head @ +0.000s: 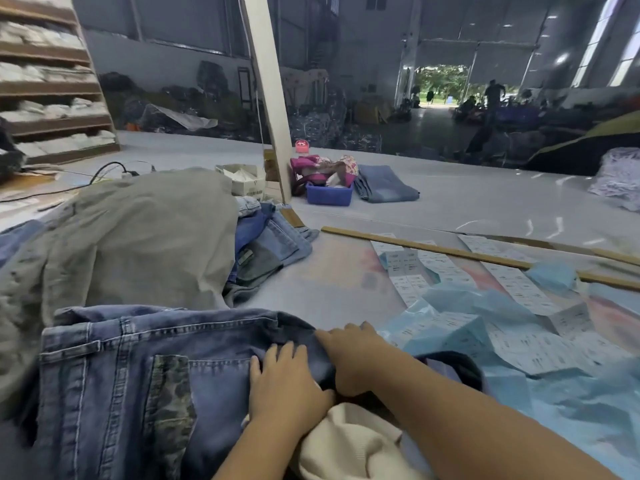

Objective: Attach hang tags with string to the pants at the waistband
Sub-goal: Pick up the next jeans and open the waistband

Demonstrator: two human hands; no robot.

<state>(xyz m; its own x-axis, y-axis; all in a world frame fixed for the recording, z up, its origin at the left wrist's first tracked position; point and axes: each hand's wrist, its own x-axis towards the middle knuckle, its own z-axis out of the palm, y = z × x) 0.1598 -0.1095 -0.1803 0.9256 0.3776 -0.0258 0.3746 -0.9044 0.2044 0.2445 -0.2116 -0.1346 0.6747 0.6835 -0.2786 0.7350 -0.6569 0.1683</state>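
Head view: both hands [289, 379] rest on the jeans [138, 375].

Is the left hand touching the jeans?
Touching. The head view shows the left hand lying flat on the blue jeans, fingers spread on the denim.

Dim hall, bright doorway glare — soft, edges warped

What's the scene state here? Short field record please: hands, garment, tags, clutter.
left hand: flat on the jeans, fingers straight
right hand: on the jeans' right edge, fabric bunched below it; grip unclear
jeans: blue denim, camouflage patch on back pocket
hang tag: none seen on the jeans
label sheets: spread right, among blue paper
pile: grey-green cloth heaped left
wooden stick: lies behind the sheets
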